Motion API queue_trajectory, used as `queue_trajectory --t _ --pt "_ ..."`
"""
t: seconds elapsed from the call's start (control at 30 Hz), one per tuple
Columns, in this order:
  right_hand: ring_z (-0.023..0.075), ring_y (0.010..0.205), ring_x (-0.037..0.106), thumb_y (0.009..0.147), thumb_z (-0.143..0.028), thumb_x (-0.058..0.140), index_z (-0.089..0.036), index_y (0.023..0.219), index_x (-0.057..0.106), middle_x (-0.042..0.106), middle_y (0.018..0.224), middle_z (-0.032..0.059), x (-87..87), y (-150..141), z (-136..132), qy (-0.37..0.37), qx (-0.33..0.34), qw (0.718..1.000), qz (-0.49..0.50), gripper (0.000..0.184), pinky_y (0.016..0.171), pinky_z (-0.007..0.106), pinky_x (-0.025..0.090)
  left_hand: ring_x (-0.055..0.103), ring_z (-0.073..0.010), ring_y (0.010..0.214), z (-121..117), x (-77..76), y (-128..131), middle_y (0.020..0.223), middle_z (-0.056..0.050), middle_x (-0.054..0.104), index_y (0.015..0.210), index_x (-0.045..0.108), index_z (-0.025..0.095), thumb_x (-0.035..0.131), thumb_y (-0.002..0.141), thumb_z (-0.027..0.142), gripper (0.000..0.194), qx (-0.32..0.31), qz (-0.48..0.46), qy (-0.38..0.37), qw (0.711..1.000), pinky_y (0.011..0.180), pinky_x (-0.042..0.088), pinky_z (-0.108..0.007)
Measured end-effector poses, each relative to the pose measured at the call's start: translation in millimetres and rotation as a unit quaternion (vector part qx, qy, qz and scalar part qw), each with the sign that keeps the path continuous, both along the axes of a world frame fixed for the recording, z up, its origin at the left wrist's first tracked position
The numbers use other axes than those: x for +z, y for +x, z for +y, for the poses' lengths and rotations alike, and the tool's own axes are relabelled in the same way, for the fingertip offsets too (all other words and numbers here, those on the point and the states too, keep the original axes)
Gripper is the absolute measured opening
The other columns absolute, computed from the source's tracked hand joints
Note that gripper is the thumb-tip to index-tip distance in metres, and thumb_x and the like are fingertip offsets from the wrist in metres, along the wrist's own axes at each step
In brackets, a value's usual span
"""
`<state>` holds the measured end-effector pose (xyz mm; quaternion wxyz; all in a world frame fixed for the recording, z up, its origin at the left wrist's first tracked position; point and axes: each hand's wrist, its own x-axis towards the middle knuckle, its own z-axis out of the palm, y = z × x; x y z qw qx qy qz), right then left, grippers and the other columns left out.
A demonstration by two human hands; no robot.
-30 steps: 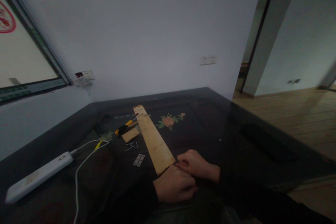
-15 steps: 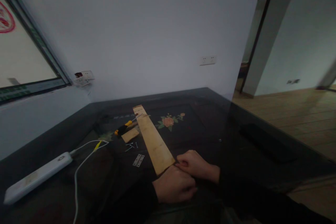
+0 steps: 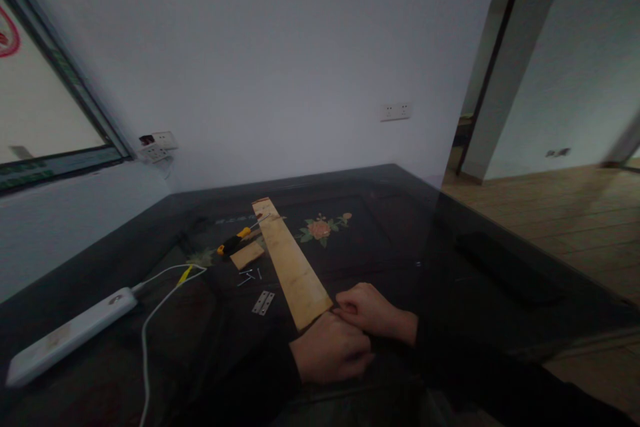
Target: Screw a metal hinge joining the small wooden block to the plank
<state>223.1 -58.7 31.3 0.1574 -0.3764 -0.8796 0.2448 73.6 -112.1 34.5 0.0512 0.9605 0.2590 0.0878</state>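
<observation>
On a dark table (image 3: 395, 213), a power strip (image 3: 70, 333) lies well left of a person's hands, while a screwdriver (image 3: 234, 240), block (image 3: 247, 255), screws (image 3: 249, 275) and hinge (image 3: 263, 303) sit nearer, beyond and left of them. A board (image 3: 293, 260) stretches away from just in front of the left hand (image 3: 333, 349), curled into a fist beside the similarly clenched right hand (image 3: 373, 311); whether anything is inside either cannot be seen. A black oblong object (image 3: 507, 270) rests farther right.

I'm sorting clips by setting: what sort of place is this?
Probably a room in a home: a dark table with a flower print, a wall socket and a plank-patterned floor.
</observation>
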Motion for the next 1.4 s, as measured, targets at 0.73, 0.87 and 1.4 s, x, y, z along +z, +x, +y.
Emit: queue_trajectory --t 0.73,0.87,1.4 --pt "0.0080 0.053 0.023 0.081 -0.024 0.059 -0.018 0.055 0.036 0.032 0.050 -0.0068 0.3 -1.6 -1.0 0.007 0.007 1.000 0.004 0.035 0.055 0.027 0.014 0.052 -0.0112 0.057 0.0 0.7 -0.1 0.061 0.002 0.062 0.065 0.058 0.018 0.058 0.088 0.028 0.024 -0.001 0.007 0.011 1.000 0.054 0.036 -0.024" --pt "0.0080 0.053 0.024 0.080 -0.023 0.059 -0.018 0.054 0.036 0.031 0.050 -0.0068 -0.6 -1.4 -0.7 0.007 0.004 1.000 0.006 0.035 0.055 0.026 0.014 0.055 -0.0120 0.060 0.4 -1.1 -0.3 0.065 0.002 0.064 0.069 0.060 0.018 0.059 0.088 0.030 0.022 -0.006 0.016 0.025 1.000 0.057 0.038 -0.025" --pt "0.0077 0.052 0.025 0.083 -0.030 0.055 -0.018 0.055 0.037 0.033 0.051 -0.0061 -1.1 -1.1 -0.3 0.005 0.011 1.000 -0.006 0.036 0.054 0.026 0.015 0.054 -0.0120 0.061 -0.5 -2.8 -2.8 0.068 0.000 0.065 0.070 0.061 0.018 0.052 0.091 0.030 0.026 -0.010 0.007 0.018 1.000 0.060 0.038 -0.025"
